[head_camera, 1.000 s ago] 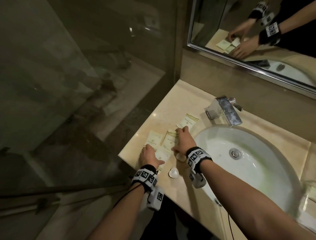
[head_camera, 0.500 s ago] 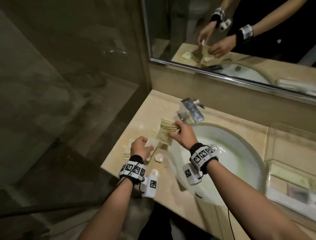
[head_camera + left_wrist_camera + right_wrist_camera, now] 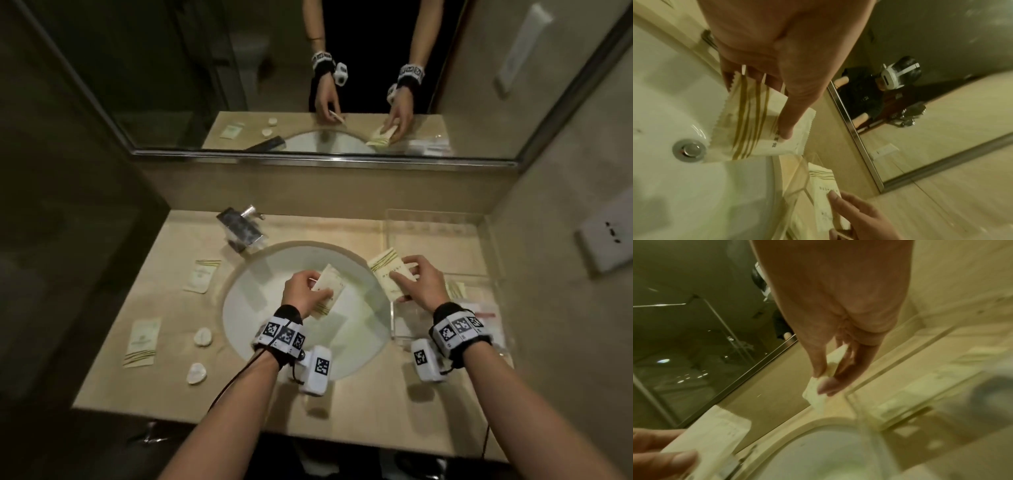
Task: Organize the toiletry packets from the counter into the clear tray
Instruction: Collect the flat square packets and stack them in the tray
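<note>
Clear tray [image 3: 442,226] on counter, R of sink [image 3: 363,346], holds flat packets; print too blurred to read. Right hand [image 3: 419,281] pinches striped packet [image 3: 388,270] at tray's edge; left hand [image 3: 301,293] pinches another packet [image 3: 330,284] over sink.

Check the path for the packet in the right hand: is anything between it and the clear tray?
Nothing visible blocks it. The right hand holds its packet at the clear tray's sink-side edge, with only open air between. Packets already lie in the tray's near part.
</note>
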`<control>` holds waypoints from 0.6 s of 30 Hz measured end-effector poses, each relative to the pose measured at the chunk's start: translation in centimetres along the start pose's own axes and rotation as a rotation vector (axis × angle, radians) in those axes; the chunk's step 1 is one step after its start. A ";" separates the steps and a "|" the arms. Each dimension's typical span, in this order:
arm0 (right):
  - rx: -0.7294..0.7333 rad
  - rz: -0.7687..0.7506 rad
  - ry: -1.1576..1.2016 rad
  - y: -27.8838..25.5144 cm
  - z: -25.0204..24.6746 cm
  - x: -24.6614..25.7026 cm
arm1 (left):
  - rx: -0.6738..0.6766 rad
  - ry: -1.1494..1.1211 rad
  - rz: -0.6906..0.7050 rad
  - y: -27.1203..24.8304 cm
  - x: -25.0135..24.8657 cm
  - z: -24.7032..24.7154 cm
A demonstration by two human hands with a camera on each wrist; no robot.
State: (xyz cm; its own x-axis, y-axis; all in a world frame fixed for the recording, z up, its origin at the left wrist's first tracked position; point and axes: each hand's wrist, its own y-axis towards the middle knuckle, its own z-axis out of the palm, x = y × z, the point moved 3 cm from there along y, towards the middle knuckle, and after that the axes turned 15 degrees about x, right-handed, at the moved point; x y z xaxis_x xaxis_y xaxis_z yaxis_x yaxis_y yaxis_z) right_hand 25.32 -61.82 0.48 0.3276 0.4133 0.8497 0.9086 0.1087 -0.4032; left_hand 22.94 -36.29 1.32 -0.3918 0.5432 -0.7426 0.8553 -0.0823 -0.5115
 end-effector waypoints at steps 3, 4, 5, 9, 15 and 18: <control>-0.070 0.074 -0.086 -0.5 -3.9 -3.1 | 0.039 0.042 0.022 0.2 -2.2 3.3; -0.079 0.099 -0.139 -0.7 -4.8 -4.0 | 0.050 0.042 0.024 0.2 -2.7 4.2; -0.079 0.118 -0.185 -0.7 -5.5 -4.8 | 0.055 0.043 0.025 0.2 -3.1 4.9; -0.052 0.170 -0.242 -0.5 -6.4 -7.0 | 0.056 0.071 0.020 0.1 -3.9 6.6; -0.009 0.122 -0.267 0.6 -5.3 -8.4 | 0.059 0.104 0.017 -0.5 -4.8 7.8; -0.007 0.118 -0.300 1.1 -5.0 -8.9 | 0.049 0.097 0.000 -0.5 -4.6 7.8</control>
State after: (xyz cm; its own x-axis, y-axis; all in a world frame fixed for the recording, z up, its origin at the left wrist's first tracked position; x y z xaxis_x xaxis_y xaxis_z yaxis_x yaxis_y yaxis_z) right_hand 24.70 -69.85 -5.83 0.3405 0.6706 0.6590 0.8711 0.0387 -0.4895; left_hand 21.66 -45.27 1.68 -0.3550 0.6215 -0.6983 0.8366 -0.1221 -0.5340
